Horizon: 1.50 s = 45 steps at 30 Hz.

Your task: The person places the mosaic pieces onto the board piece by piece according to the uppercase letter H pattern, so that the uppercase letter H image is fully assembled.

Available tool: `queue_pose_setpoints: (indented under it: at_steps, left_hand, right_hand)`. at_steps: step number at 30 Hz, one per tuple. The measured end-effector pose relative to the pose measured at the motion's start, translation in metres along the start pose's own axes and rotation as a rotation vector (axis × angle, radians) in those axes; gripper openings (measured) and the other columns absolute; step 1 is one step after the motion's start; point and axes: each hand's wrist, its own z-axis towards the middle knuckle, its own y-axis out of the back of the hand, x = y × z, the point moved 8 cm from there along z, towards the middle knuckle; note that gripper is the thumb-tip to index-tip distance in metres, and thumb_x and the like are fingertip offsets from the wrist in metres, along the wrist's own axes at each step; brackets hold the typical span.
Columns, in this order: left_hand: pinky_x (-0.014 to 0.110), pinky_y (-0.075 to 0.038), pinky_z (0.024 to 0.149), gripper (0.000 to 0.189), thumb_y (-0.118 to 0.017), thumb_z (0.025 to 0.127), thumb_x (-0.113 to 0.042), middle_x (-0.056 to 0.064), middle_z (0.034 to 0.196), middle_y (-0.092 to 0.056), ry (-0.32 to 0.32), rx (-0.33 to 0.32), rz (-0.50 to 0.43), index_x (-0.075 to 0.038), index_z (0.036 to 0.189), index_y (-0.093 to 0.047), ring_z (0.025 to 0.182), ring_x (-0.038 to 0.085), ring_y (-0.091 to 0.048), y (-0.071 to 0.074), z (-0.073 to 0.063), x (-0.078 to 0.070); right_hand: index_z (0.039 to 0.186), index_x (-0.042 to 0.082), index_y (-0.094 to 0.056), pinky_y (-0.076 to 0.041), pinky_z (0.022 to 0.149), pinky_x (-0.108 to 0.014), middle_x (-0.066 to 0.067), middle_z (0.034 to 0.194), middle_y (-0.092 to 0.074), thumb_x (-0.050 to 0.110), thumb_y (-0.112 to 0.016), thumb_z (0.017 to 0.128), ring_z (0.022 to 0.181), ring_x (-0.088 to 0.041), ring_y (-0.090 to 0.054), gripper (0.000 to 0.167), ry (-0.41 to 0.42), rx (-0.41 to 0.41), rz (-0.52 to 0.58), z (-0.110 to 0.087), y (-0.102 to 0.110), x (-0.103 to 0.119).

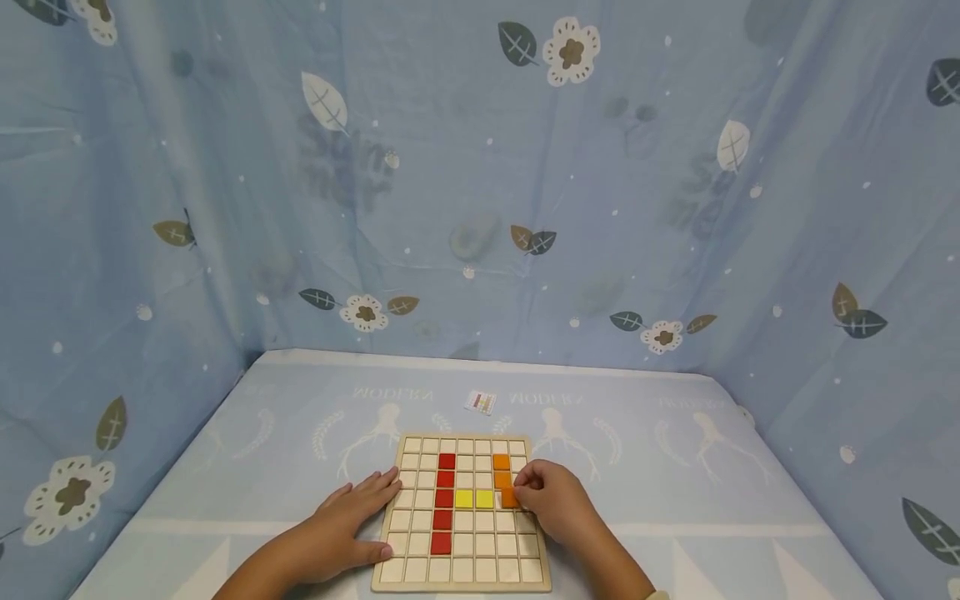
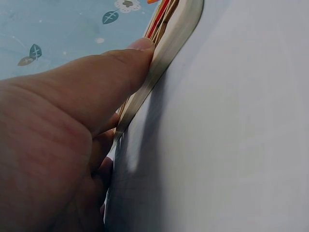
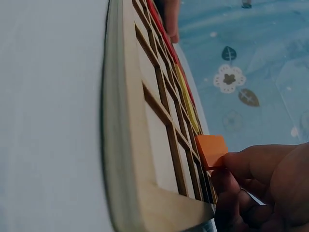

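Note:
A wooden grid board lies flat on the table in the head view. My right hand pinches an orange square tile between thumb and fingertips, over the board's right side. In the right wrist view, this orange tile stands tilted at the grid, beyond the yellow. Two other orange tiles sit in cells just above it. A column of several red tiles runs down the board, with two yellow tiles right of its middle. My left hand rests along the left edge, fingers extended, thumb on the rim.
A small printed card with a coloured pattern lies on the table behind the board. The pale patterned tablecloth stretches around it. Blue floral curtains close off the back and both sides.

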Motion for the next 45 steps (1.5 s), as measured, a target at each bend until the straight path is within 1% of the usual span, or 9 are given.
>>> queue_pose_setpoints:
  at_steps: [6,12,18,26,30,35,39,43,45]
  left_hand:
    - [0.074,-0.006,0.123,0.096,-0.076,0.089,-0.058,0.004,0.175,-0.022,0.001,0.002,-0.001,-0.014,0.164,-0.037,0.161,0.041,-0.018,0.000,0.000,0.001]
    - [0.074,-0.006,0.122,0.095,-0.076,0.088,-0.058,0.004,0.175,-0.022,0.000,0.002,-0.002,-0.015,0.164,-0.037,0.161,0.041,-0.018,0.000,0.000,0.001]
    - [0.074,-0.005,0.123,0.096,-0.076,0.089,-0.059,0.004,0.175,-0.021,-0.003,0.001,-0.008,-0.015,0.165,-0.036,0.161,0.041,-0.017,0.001,0.000,0.001]
    - [0.075,-0.005,0.122,0.096,-0.076,0.089,-0.059,0.004,0.175,-0.020,0.009,0.004,-0.012,-0.015,0.165,-0.036,0.161,0.042,-0.017,0.002,-0.003,0.002]
    - [0.075,-0.006,0.122,0.097,-0.075,0.089,-0.060,0.004,0.175,-0.020,-0.001,0.001,-0.001,-0.015,0.165,-0.036,0.161,0.041,-0.017,0.002,-0.003,0.002]
    - [0.074,-0.005,0.122,0.097,-0.076,0.088,-0.059,0.003,0.175,-0.020,0.005,0.003,-0.009,-0.015,0.165,-0.036,0.161,0.041,-0.016,0.001,-0.002,0.000]
    - [0.075,-0.004,0.122,0.097,-0.076,0.089,-0.058,0.005,0.175,-0.020,-0.004,0.005,-0.017,-0.014,0.165,-0.036,0.161,0.041,-0.016,0.001,-0.002,-0.002]
    - [0.074,-0.005,0.122,0.097,-0.076,0.089,-0.058,0.005,0.175,-0.020,-0.008,0.006,-0.015,-0.013,0.165,-0.036,0.161,0.041,-0.016,0.001,-0.002,-0.002]
    - [0.074,-0.005,0.122,0.096,-0.076,0.089,-0.057,0.005,0.175,-0.020,-0.006,0.007,-0.018,-0.013,0.164,-0.036,0.161,0.041,-0.016,0.000,-0.001,-0.002]
  right_hand:
    - [0.092,0.013,-0.068,-0.048,0.061,-0.027,0.000,0.084,-0.064,0.013,-0.074,0.096,0.076,-0.017,-0.057,0.007,0.015,-0.020,-0.027,0.000,-0.005,0.003]
    - [0.092,0.014,-0.068,-0.049,0.064,-0.027,0.001,0.085,-0.064,0.013,-0.074,0.097,0.077,-0.017,-0.058,0.008,0.025,-0.020,-0.058,-0.001,-0.007,0.005]
    - [0.090,0.019,-0.068,-0.048,0.069,-0.029,0.005,0.082,-0.063,0.015,-0.076,0.096,0.078,-0.015,-0.057,0.011,0.077,-0.031,-0.155,-0.003,-0.006,0.011]
    - [0.092,0.021,-0.072,-0.044,0.064,-0.025,0.009,0.076,-0.059,0.016,-0.079,0.094,0.071,-0.010,-0.053,0.008,0.146,-0.047,-0.263,-0.004,-0.007,0.014]
    - [0.093,0.021,-0.072,-0.044,0.063,-0.025,0.009,0.076,-0.059,0.017,-0.079,0.093,0.070,-0.009,-0.053,0.009,0.138,-0.048,-0.262,-0.003,-0.006,0.011]
    - [0.094,0.024,-0.073,-0.045,0.065,-0.026,0.011,0.077,-0.060,0.018,-0.079,0.094,0.073,-0.009,-0.054,0.008,0.134,-0.039,-0.279,-0.003,-0.005,0.008]
    - [0.094,0.027,-0.077,-0.048,0.072,-0.030,0.011,0.088,-0.067,0.019,-0.079,0.093,0.081,-0.010,-0.057,0.008,0.118,-0.041,-0.282,-0.003,-0.004,0.005]
    - [0.100,0.026,-0.080,-0.051,0.074,-0.031,0.011,0.095,-0.070,0.021,-0.078,0.094,0.085,-0.011,-0.059,0.008,0.109,-0.032,-0.249,-0.003,-0.002,0.003]
    - [0.104,0.023,-0.079,-0.051,0.070,-0.028,0.010,0.093,-0.068,0.022,-0.077,0.095,0.082,-0.011,-0.060,0.009,0.115,-0.028,-0.218,-0.003,0.000,0.003]
